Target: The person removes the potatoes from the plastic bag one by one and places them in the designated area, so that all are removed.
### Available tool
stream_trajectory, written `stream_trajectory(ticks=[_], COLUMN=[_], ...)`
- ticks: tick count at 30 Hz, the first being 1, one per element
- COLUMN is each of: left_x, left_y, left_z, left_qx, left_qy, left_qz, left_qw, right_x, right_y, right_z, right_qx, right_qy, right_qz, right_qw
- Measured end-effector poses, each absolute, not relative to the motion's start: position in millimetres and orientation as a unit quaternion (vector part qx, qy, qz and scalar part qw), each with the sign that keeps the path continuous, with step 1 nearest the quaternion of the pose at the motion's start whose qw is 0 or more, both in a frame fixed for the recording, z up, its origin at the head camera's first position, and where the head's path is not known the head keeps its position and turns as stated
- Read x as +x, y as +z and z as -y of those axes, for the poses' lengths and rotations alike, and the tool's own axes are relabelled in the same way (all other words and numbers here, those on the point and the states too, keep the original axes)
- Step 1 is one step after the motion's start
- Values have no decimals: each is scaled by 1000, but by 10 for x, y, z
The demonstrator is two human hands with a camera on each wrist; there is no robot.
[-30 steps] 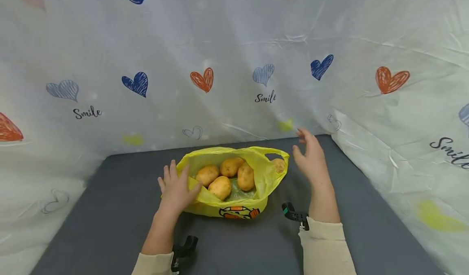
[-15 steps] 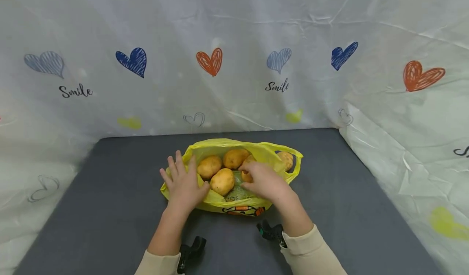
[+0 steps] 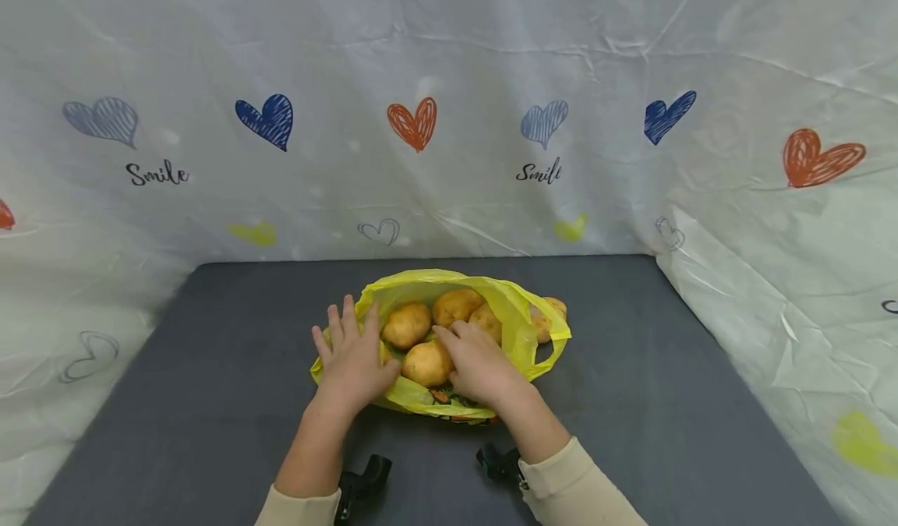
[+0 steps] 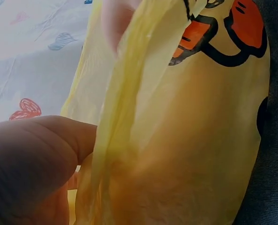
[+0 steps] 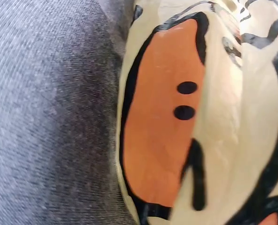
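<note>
Backdrop sheet [image 3: 477, 66] reads "Smile" (2x). Left hand [image 3: 351, 366] spread against yellow plastic bag [image 3: 519, 335]; right hand [image 3: 486, 366] at front potato [image 3: 424, 365], can't tell its grip; 1 outer potato [image 3: 557, 306] behind handle [image 3: 563, 334].

Potatoes [image 3: 407, 325] lie inside an open-mouthed bag [image 3: 519, 340] on a table [image 3: 245, 401] before a sheet [image 3: 463, 58], another potato [image 3: 540, 327] behind its right handle [image 3: 560, 330], with the left hand [image 3: 351, 366] at its left end and the right hand [image 3: 480, 365] over its mouth.

Yellow bag [image 3: 517, 330] with orange-and-black print [image 5: 160, 112], golden-tan potatoes [image 3: 407, 323], dark-grey table [image 3: 210, 386]
</note>
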State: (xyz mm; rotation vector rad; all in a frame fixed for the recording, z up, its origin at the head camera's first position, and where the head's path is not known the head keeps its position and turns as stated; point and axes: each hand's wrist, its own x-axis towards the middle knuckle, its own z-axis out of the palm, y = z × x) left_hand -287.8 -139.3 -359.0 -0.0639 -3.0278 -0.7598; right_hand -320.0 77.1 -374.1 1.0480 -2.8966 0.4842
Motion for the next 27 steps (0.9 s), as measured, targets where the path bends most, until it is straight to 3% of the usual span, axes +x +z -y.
stream_trajectory(ticks=[17, 27], left_x=[-2832, -2826], left_y=[-3592, -3602], left_z=[1363, 1339], left_qx=[-15, -14], left_qy=[-249, -240], left_qz=[968, 970], left_qw=[18, 26], right_x=[-3121, -2971], right_y=[-3445, -2998], right_z=[-1021, -1503], right_qx=[294, 291], right_qy=[214, 280], right_qz=[932, 912], right_qw=[-2, 66])
